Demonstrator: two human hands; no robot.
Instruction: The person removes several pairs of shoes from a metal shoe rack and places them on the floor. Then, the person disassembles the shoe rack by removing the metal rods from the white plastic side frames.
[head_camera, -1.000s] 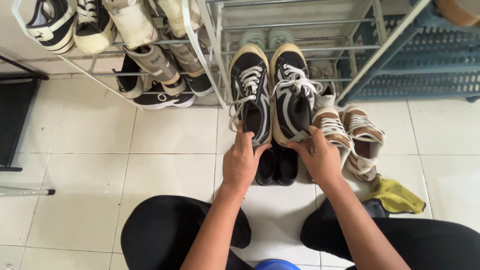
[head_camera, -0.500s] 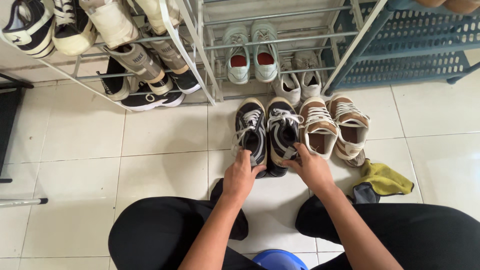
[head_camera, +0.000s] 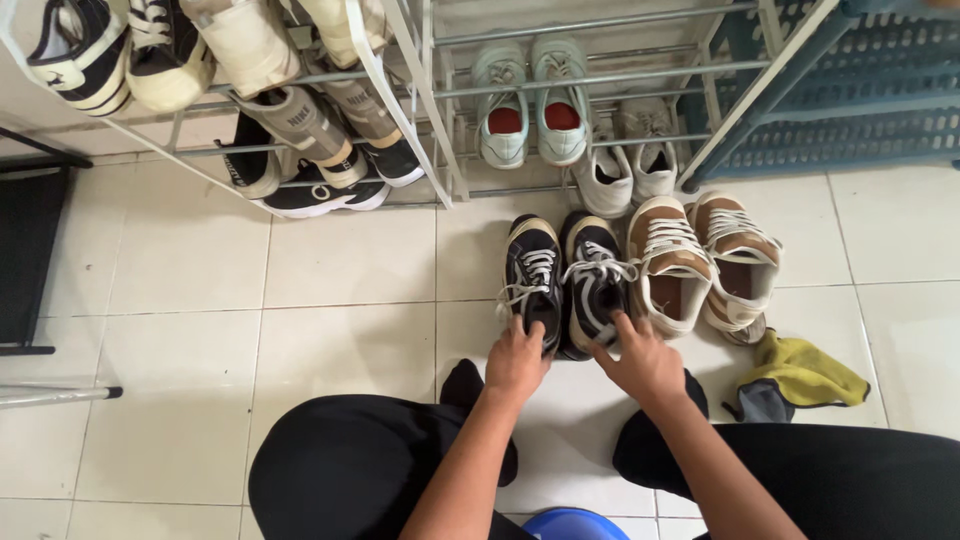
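1. The left hand (head_camera: 517, 362) grips the heel of the left black sneaker (head_camera: 532, 280); the right hand (head_camera: 640, 362) grips the heel of the right black sneaker (head_camera: 594, 283), both on the floor (head_camera: 340, 300) at centre frame.
2. Tan sneakers (head_camera: 700, 262) stand just right of them; a yellow cloth (head_camera: 805, 372) lies lower right.
3. A rack (head_camera: 440, 150) with shoes fills the top, cut off by the frame edge.
4. The fingertips are hidden inside the heels.

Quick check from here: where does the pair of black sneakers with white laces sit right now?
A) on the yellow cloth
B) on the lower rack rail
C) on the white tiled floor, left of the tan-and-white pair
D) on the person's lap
C: the pair of black sneakers with white laces stands on the white tiled floor, immediately left of the tan-and-white pair, with the left hand and right hand at its heels.
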